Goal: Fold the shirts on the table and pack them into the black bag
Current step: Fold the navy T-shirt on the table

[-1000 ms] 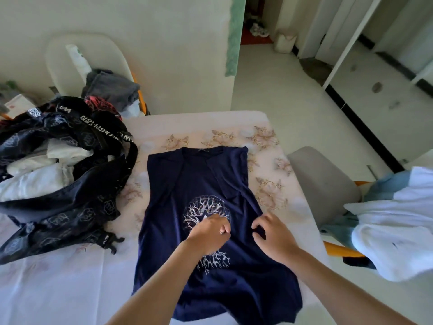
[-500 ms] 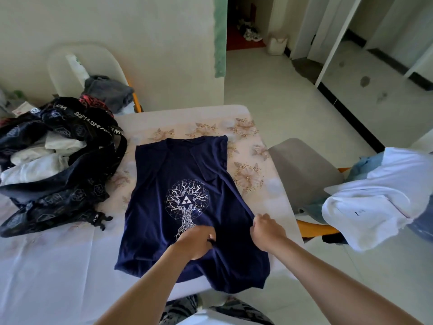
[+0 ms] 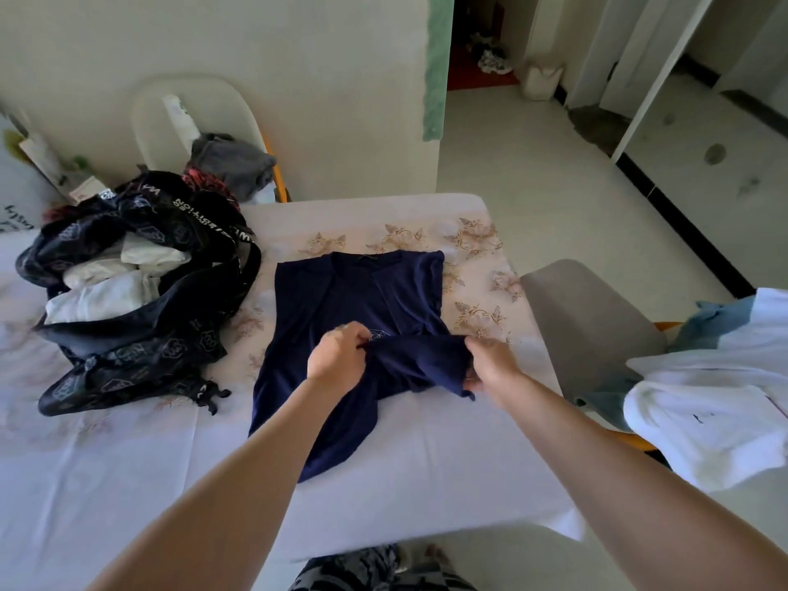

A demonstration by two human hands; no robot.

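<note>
While the navy shirt [image 3: 354,292] is lying on the table [image 3: 426,462] in the middle of the frame, I am pinching its lower part with both hands. My left hand [image 3: 339,362] is curling round a fold, and my right hand [image 3: 490,362] is gripping the raised edge. I am judging it light, soft and limp, so both corners need holding or it will sag. The black bag [image 3: 140,347] is sitting open at the left.

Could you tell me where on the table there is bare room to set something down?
Bare table lies at the near left, between the black bag and the near edge, and near right of the navy shirt. The far left is crowded by the bag.
</note>
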